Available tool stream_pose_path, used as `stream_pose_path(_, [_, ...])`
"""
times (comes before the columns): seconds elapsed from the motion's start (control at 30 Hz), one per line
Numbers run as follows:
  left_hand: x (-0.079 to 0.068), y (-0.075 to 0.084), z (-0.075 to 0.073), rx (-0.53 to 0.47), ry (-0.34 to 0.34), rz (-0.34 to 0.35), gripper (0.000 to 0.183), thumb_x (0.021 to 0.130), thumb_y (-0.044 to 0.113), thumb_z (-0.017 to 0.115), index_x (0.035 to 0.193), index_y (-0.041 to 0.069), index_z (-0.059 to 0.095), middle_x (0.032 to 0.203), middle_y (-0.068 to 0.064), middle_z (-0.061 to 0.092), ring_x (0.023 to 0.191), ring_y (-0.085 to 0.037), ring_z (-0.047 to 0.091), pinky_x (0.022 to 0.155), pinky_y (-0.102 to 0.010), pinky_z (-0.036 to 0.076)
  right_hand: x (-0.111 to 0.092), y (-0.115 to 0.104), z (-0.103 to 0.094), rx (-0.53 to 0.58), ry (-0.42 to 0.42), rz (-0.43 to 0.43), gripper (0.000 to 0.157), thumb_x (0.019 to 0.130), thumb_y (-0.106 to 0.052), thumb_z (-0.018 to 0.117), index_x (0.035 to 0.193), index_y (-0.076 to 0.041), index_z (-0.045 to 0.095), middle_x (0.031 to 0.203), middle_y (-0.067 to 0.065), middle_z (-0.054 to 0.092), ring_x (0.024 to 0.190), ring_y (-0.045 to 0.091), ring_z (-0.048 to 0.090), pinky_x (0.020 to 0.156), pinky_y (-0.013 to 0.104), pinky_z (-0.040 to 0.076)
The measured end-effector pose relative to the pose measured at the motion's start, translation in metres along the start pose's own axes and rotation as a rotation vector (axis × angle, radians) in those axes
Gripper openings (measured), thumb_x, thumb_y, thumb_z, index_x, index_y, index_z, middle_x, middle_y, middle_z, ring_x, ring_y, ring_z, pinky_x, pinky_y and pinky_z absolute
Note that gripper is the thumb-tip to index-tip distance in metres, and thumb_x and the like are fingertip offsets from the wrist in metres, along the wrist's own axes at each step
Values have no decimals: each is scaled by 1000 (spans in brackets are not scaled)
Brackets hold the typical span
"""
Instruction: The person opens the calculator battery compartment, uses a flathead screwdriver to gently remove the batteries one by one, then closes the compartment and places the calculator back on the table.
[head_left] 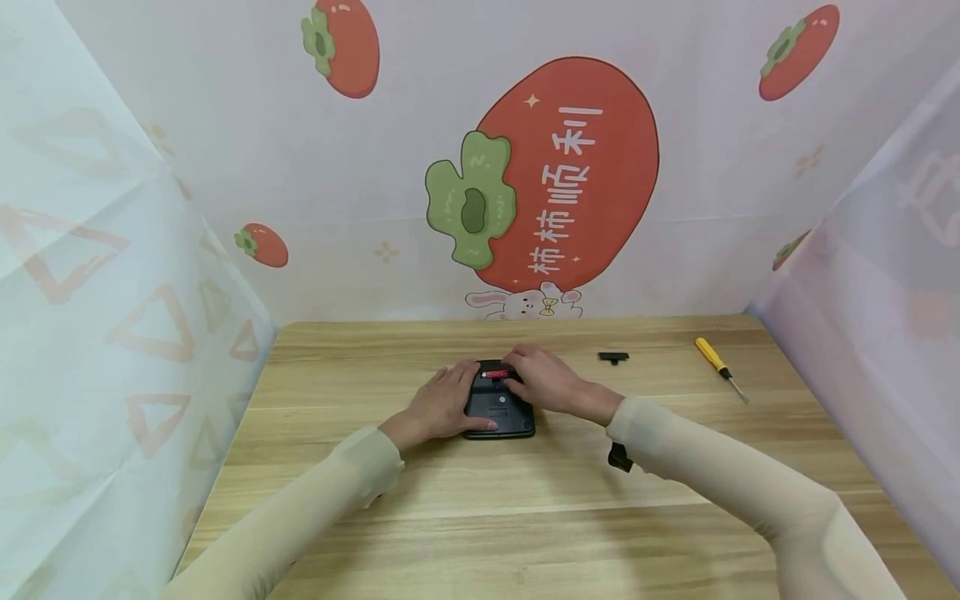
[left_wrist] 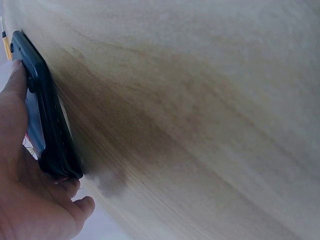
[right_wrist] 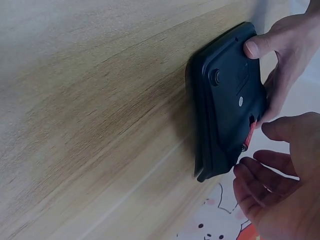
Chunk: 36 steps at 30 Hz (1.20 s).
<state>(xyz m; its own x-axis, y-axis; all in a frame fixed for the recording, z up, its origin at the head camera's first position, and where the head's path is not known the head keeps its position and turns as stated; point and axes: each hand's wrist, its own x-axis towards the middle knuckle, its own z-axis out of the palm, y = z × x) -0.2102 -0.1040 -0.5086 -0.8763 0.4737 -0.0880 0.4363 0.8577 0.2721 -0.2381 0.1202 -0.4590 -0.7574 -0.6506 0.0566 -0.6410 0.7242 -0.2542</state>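
A black calculator (head_left: 501,410) lies face-down on the wooden table, its back showing small round feet and an uncovered battery slot near the far edge. In that slot sits a red battery (right_wrist: 250,135). My left hand (head_left: 444,404) grips the calculator's left side, thumb on its back and fingers along the far left edge. Over the far right corner is my right hand (head_left: 546,379). In the right wrist view, its thumb is beside one end of the battery and its loosely bent fingers are at the calculator's edge near the other end.
A small black battery cover (head_left: 613,357) lies on the table to the right of the hands. Farther right is a screwdriver (head_left: 722,369) with a yellow handle. Printed cloth walls (head_left: 405,283) border the table (head_left: 465,517) at the back and both sides.
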Motion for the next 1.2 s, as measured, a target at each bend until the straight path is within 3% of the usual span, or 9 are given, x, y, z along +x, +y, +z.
stream_pose_path(0.63, [-1,1,-3,12,-10,5,112,90,75,68,165,2,28,170,-16,33,156,-29,35,129,-53,28,15,-3,12,-20,15,-9,22,98,-17,78,115,-2,78,107,10,69,94,21,66,85,39,62])
stream_pose_path(1.2, [0,1,-2,3,0,2,110,90,73,70,165,4,29,169,-14,34,156,-28,35,129,-53,28,30,-11,7,-74,-20,24,6,94,-11,78,90,-6,78,88,6,66,71,16,58,61,29,50])
